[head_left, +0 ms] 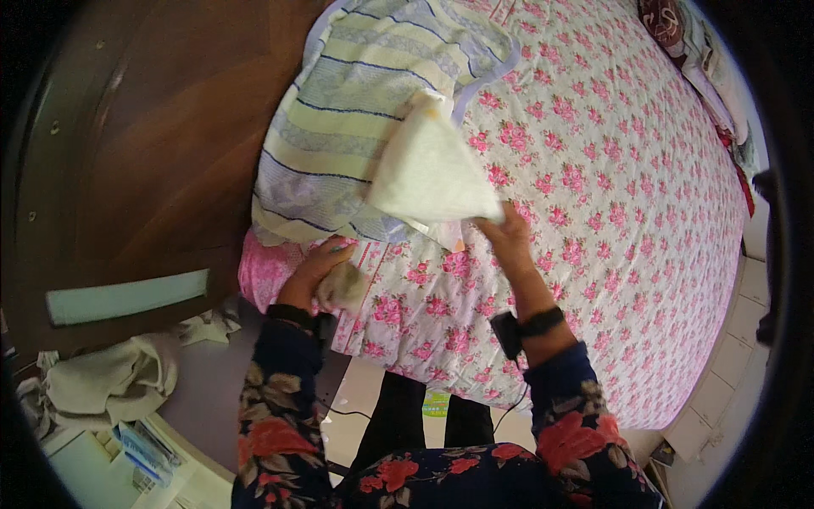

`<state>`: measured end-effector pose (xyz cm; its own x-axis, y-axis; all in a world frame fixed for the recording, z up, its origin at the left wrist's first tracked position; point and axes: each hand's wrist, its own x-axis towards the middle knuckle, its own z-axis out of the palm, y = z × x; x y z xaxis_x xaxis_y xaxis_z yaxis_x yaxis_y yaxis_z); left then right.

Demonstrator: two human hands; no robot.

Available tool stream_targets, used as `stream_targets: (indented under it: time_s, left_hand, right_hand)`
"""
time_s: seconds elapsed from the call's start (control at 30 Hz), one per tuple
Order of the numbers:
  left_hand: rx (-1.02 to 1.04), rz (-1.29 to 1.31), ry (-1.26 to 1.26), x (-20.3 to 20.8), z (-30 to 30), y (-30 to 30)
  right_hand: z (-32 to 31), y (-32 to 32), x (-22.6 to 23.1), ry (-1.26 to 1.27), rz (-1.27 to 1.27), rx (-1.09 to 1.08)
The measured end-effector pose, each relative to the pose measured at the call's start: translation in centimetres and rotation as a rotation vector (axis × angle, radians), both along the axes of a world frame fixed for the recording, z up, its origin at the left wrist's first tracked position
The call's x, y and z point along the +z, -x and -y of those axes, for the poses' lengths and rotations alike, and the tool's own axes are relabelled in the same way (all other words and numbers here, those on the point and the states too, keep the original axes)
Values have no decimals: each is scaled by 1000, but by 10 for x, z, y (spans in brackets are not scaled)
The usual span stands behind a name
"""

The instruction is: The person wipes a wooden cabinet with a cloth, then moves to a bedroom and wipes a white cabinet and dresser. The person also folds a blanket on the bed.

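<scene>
right hand (pixel 507 231) grip pinches a white cloth (pixel 431 172); left hand (pixel 315 270) grips a rag (pixel 343 287).

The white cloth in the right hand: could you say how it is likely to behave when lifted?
The white cloth is probably floppy: pinched by the right hand at one corner, it drapes over the striped pillow. It seems light, since fingertips alone raise it. It likely will not slide on the floral bedsheet.

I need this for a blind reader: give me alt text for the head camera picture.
A person's right hand lifts a white cloth over a striped pillow on a bed with a pink flowered sheet. The left hand grips a small pale rag at the bed's edge.
</scene>
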<state>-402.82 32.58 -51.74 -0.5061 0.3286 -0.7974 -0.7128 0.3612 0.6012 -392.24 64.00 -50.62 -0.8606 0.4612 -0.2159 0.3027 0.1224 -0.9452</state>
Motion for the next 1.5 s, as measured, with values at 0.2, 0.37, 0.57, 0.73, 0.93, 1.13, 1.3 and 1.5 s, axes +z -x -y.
stream_targets:
  time_s: [0.2, 0.37, 0.57, 0.73, 0.93, 1.13, 1.3, 1.5]
  left_hand:
    - [422, 237, -310, -11, -75, -25]
    - [-436, -706, 128, -8, -63, -51]
    - [-108, -188, 59, 37, -57, -61]
    - [63, 81, -56, 113, -67, -106]
    - [-13, -229, -277, 169, -40, -186]
    - [344, 126, -115, 206, -23, -221]
    - [398, -272, -157, 288, 0, -283]
    - [108, -699, 42, 315, 39, -326]
  right_hand:
    - [-72, -153, 62, 27, 29, -442]
    - [-121, -283, 58, -171, 485, -742]
    - [-130, -331, 43, 51, 417, -766]
    - [-124, -307, 39, 92, 514, -690]
    - [-133, -279, 99, 46, 22, -725]
    - [-132, -238, 169, 111, -218, -578]
    - [-134, -208, 225, -632, -165, -236]
    - [-88, -154, 246, -1191, -296, 233]
